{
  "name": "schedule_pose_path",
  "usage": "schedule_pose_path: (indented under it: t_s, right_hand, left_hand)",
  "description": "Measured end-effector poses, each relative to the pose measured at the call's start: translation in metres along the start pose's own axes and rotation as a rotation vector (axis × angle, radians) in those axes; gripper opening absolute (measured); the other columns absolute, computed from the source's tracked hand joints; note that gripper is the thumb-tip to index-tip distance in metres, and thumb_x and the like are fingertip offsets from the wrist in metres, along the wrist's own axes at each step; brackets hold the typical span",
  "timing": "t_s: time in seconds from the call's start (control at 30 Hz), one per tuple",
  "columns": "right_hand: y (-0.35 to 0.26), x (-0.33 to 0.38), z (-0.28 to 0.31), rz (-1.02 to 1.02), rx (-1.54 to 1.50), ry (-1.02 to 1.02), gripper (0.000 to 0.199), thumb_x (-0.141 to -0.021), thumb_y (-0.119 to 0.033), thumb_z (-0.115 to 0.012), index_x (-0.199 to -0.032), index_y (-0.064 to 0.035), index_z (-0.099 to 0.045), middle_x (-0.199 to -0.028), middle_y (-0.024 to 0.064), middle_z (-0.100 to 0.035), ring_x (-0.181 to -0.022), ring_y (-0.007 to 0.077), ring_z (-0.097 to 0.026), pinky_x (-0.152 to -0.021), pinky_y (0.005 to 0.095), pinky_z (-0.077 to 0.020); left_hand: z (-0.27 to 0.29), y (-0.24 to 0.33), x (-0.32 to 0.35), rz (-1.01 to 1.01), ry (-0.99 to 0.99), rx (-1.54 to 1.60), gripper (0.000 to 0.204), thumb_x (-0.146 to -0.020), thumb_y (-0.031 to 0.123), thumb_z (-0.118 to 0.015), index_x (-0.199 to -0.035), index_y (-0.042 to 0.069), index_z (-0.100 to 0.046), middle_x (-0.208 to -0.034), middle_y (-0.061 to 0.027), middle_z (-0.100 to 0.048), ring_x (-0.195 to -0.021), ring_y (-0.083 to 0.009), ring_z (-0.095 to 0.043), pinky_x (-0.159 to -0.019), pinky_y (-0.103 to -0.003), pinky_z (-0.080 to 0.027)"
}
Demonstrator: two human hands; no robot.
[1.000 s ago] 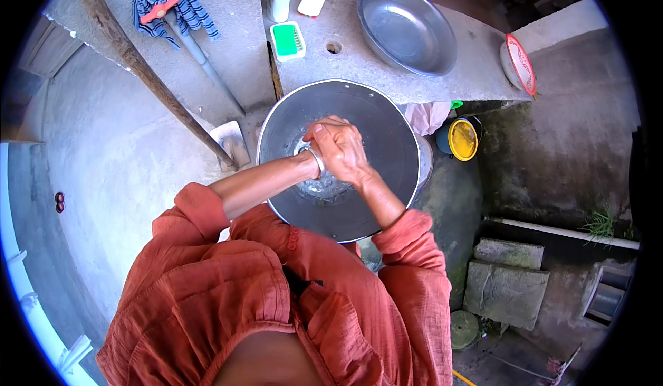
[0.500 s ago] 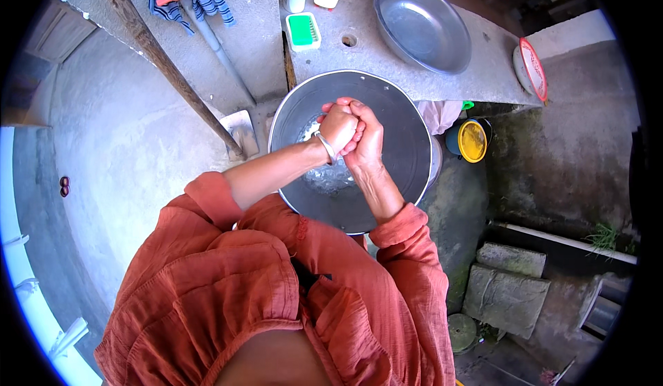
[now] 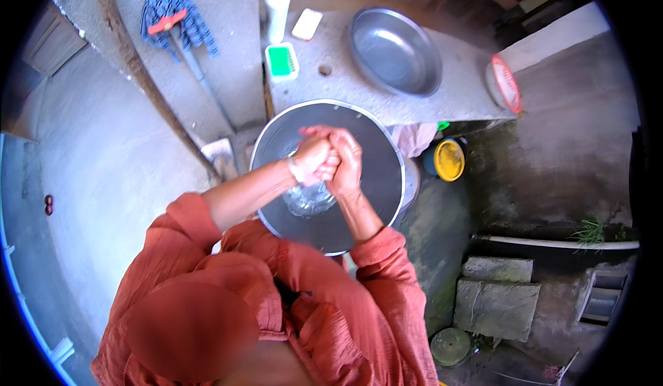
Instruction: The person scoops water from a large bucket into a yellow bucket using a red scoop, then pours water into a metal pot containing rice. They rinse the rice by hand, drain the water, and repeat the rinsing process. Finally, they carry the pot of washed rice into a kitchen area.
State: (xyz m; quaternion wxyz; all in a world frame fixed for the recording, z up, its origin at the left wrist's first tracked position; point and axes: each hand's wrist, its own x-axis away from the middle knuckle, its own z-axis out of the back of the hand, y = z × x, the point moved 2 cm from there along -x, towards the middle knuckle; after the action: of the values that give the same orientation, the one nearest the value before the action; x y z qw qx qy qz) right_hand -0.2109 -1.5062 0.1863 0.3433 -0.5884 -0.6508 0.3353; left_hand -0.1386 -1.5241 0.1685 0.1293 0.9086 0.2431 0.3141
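Large round metal basin [image 3: 366,199], shallow water [image 3: 309,198] at centre.

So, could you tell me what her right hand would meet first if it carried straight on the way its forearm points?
The right hand is already pressed against the left hand. Past that, probably the far rim of the large metal basin, though depth is unclear.

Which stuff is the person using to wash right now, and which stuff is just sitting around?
In use:
left hand and right hand, pressed together
big metal basin under the hands
water in the basin

Just lying about:
smaller metal bowl on the concrete counter
pump bottle
white soap bar
green scrubber
blue mop
yellow bucket
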Motion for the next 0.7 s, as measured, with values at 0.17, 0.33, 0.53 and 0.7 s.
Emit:
schedule_pose_path:
  t_s: [0.17, 0.33, 0.53, 0.7]
  right_hand:
    - [0.014, -0.001, -0.010, -0.042, -0.227, 0.099, 0.021, -0.081, -0.018, -0.043, -0.077, 0.0006, -0.051, -0.084, 0.0168, -0.057, -0.079, 0.0261, -0.056, -0.068, 0.0351, -0.0475]
    - [0.032, 0.006, 0.001, -0.044, -0.382, 0.235, 0.029, -0.083, -0.026, -0.040, -0.086, 0.0011, -0.051, -0.082, 0.0141, -0.055, -0.082, 0.0237, -0.054, -0.077, 0.0335, -0.0430]
    - [0.051, -0.008, -0.023, -0.212, -0.192, 0.685, 0.034, -0.088, -0.029, -0.034, -0.093, -0.0010, -0.052, -0.088, 0.0125, -0.056, -0.090, 0.0210, -0.053, -0.082, 0.0330, -0.0422]
    - [0.151, -0.063, 0.162, -0.406, 1.332, 0.140, 0.037, -0.081, -0.032, -0.051, -0.094, 0.0029, -0.055, -0.091, 0.0152, -0.058, -0.078, 0.0259, -0.058, -0.065, 0.0351, -0.0507]
  left_hand:
    - [0.020, -0.002, -0.011, -0.598, 0.074, -0.252, 0.023, -0.078, 0.014, -0.040, -0.056, 0.011, -0.043, -0.047, -0.0044, -0.042, -0.034, -0.0173, -0.038, -0.032, -0.028, -0.030]
    - [0.003, -0.008, -0.003, -1.366, 0.459, -1.290, 0.009, -0.069, 0.005, -0.047, -0.061, 0.003, -0.050, -0.059, -0.0152, -0.051, -0.060, -0.0309, -0.052, -0.055, -0.041, -0.039]
    - [0.031, 0.019, 0.005, -0.824, 0.371, -1.927, 0.024, -0.075, 0.022, -0.052, -0.089, 0.004, -0.060, -0.090, -0.0162, -0.059, -0.082, -0.0298, -0.057, -0.069, -0.040, -0.045]
    - [0.034, 0.015, -0.009, -0.391, 0.383, -2.032, 0.020, -0.074, 0.018, -0.049, -0.088, 0.005, -0.057, -0.092, -0.0156, -0.057, -0.086, -0.0316, -0.056, -0.073, -0.041, -0.045]
